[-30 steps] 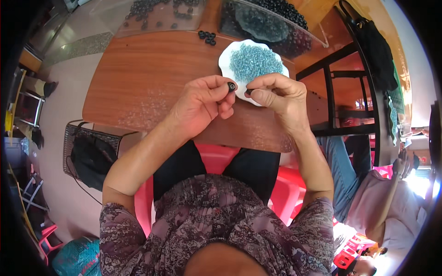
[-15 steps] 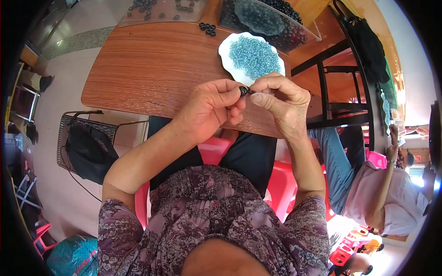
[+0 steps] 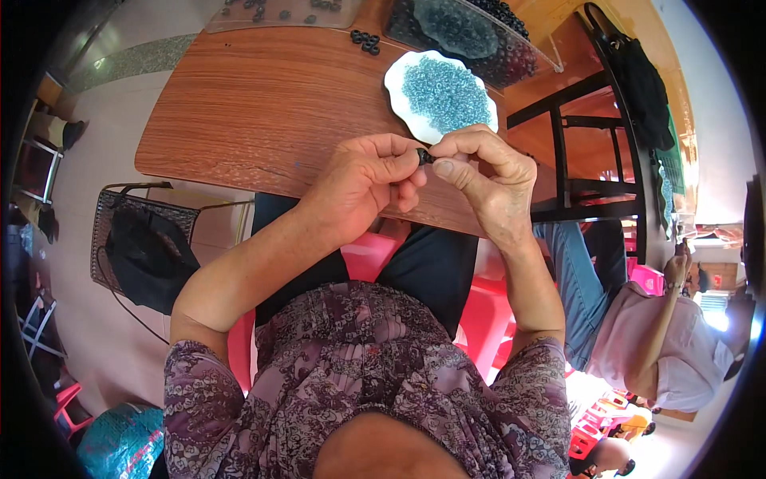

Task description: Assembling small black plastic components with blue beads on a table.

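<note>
Over the table's near edge, my left hand point(image 3: 351, 184) pinches a small round black part point(image 3: 424, 156) between thumb and forefinger. My right hand point(image 3: 496, 176) meets it from the other side, thumb and forefinger closed at the part's right end. Whatever small piece sits between the right fingertips is mostly hidden. Just beyond the hands stands a white wavy-rimmed plate point(image 3: 396, 80) heaped with tiny clear bluish rings point(image 3: 447, 96). Farther back on the wood, several black ring-shaped parts point(image 3: 367, 41) lie in a small cluster.
A clear tray point(image 3: 335, 17) with scattered black parts sits at the far left of the wooden table point(image 3: 239, 112). A clear box point(image 3: 499, 60) with many dark parts stands far right. A chair point(image 3: 148, 231) holding a black bag is at left. Another person point(image 3: 654, 343) sits at right.
The black part has turned between my fingers, so its round open end no longer faces up. Both hands stay nearly in place; the view has shifted slightly.
</note>
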Motion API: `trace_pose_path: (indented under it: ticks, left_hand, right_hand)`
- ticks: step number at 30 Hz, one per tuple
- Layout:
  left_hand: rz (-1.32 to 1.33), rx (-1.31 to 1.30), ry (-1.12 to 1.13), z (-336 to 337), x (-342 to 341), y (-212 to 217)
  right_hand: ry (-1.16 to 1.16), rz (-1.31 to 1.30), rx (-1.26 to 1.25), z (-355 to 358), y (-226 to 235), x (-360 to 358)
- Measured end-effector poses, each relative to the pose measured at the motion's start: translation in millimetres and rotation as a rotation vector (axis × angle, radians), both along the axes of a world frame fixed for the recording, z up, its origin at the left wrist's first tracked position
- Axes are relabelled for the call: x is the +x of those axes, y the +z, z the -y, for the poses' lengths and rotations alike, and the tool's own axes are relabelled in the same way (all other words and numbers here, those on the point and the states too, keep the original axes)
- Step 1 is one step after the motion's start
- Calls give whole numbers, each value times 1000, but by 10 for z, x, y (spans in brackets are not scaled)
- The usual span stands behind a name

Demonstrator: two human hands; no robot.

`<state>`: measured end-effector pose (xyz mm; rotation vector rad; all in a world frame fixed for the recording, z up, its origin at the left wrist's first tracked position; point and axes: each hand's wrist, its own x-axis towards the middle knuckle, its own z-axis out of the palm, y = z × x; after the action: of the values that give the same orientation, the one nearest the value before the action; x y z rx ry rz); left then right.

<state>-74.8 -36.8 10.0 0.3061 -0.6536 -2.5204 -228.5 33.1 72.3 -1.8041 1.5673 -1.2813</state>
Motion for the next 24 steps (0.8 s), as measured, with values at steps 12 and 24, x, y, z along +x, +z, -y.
trace_pose_path:
  ticks: [12,24]
  left_hand:
    - [151,-93,43,-24,-1,14]
    - [213,-168,20,5,4,-20]
  right_hand:
    - [-9,170,180,39,-32,-40]
    - [98,510,528,108,-5,-138]
